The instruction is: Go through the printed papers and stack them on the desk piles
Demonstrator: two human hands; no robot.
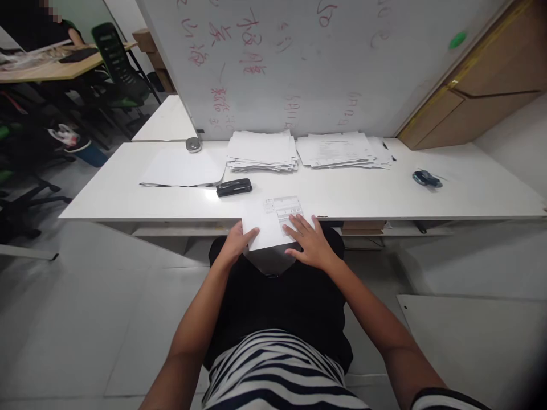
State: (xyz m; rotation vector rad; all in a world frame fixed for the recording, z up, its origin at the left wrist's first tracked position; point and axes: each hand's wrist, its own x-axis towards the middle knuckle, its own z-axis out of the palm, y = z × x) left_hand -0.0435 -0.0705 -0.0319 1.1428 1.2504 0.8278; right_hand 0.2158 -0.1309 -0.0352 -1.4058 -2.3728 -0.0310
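Left hand (237, 244) in thumb-grip on printed paper (265, 225); right hand (311, 242) spread flat atop it

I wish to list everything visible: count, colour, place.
desk: one, white, centre
printed sheet: one, white, desk front edge
stapler: one, black, on desk
paper stacks: two, white, desk back
large paper: one, white, desk left
rounded device: one, grey, desk left
unclear item: one, dark, desk right
whiteboard: one, white, behind stacks
magnet: one, green, on whiteboard
cardboard boxes: several, brown, right and left
wastebasket: one, blue, floor left
office chairs: at least two, black, left
table: one, wooden, far left
coworker: one, far left
left hand: one, sheet's left
right hand: one, sheet's right
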